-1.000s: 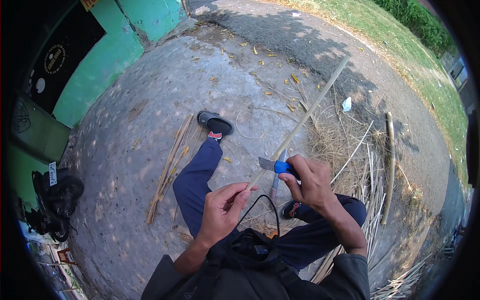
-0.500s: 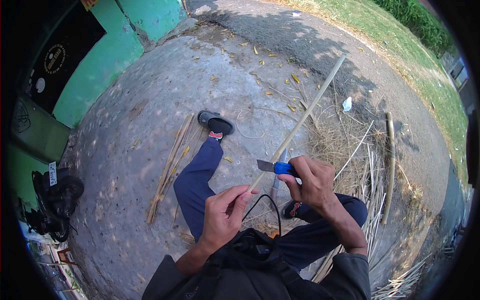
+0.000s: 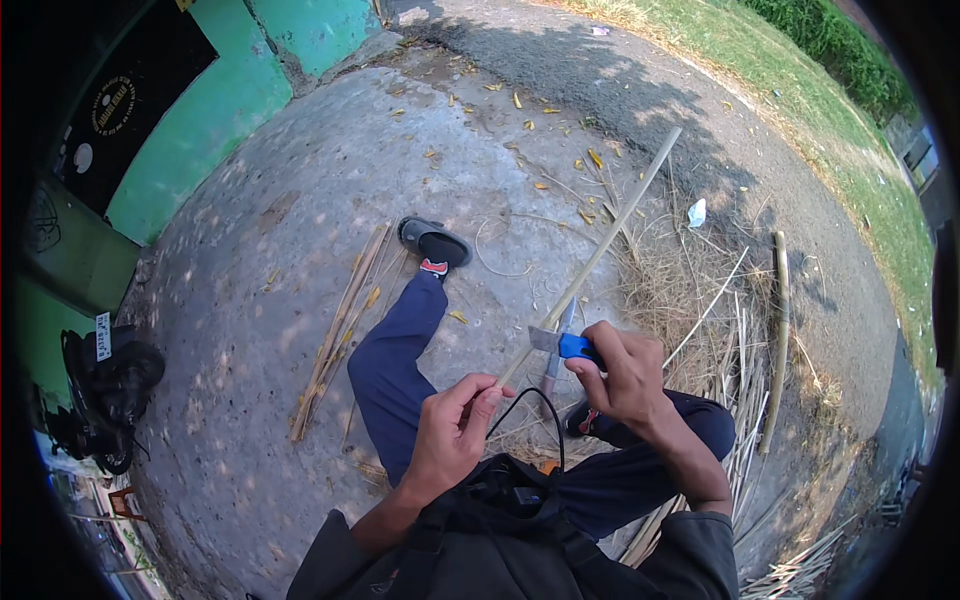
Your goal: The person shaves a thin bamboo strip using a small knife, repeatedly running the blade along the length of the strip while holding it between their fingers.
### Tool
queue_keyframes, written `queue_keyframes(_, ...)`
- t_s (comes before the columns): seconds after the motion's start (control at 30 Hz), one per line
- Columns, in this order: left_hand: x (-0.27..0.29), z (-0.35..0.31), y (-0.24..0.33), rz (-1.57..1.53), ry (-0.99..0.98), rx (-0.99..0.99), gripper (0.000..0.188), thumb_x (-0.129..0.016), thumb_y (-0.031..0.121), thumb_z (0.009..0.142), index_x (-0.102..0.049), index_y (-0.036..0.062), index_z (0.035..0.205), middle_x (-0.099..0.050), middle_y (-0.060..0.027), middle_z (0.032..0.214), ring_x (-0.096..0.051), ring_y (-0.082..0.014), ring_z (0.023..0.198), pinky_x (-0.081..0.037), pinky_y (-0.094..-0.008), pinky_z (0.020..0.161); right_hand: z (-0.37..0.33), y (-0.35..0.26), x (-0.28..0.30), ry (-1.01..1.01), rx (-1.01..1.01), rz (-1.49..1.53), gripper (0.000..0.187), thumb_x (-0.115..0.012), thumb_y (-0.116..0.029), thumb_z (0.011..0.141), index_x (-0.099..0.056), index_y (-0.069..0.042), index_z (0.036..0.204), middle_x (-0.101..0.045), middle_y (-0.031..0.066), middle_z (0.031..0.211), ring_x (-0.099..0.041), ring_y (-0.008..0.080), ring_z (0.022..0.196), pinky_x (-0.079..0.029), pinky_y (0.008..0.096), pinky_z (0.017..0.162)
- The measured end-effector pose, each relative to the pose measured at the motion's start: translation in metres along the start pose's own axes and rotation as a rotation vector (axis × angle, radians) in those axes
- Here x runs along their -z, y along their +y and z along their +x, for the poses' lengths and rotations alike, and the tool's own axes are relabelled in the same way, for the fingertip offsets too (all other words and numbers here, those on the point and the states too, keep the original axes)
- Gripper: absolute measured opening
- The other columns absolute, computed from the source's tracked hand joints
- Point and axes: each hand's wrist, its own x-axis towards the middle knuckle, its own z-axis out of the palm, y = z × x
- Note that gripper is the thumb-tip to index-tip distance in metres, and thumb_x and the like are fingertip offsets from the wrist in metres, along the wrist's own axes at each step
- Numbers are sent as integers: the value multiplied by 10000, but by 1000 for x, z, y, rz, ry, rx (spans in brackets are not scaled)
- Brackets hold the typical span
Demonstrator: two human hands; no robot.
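Knife (image 3: 572, 345) clamped in the right hand (image 3: 627, 376) now sits farther right, mid-blade crossing the strip (image 3: 618, 228) the left hand (image 3: 448, 432) pinches.

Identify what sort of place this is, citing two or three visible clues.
Likely an outdoor yard or roadside forecourt, judging by the rough grey concrete ground, the worn turquoise painted wall and the long strip of sunlit green grass.

Green wall (image 3: 205, 140), yellow leaves (image 3: 595, 158), probably a dark motorcycle (image 3: 122, 382).
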Motion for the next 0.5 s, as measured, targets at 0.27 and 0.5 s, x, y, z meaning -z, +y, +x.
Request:
queue_keyframes(0.27, -10, 1, -1, -20, 41, -42, 214, -589, 131, 1111, -718, -36, 1073, -505, 54, 702, -402, -8, 643, -294, -227, 540, 4, 2, -9, -26, -16, -78, 357, -786, -410, 952, -607, -105, 906, -626, 78, 664, -627, 285, 510, -470, 394, 492)
queue_keyframes(0.5, -5, 0, 2, 42, 17, -44, 211, -604, 135, 1099, -724, -31, 1053, -535, 23, 687, -413, -13, 626, -310, -236, 533, 26, 64, 22, 243, -390, -182, 389, -636, -402, 1078, -587, -59, 901, -531, 92, 596, -539, 305, 489, -384, 431, 505)
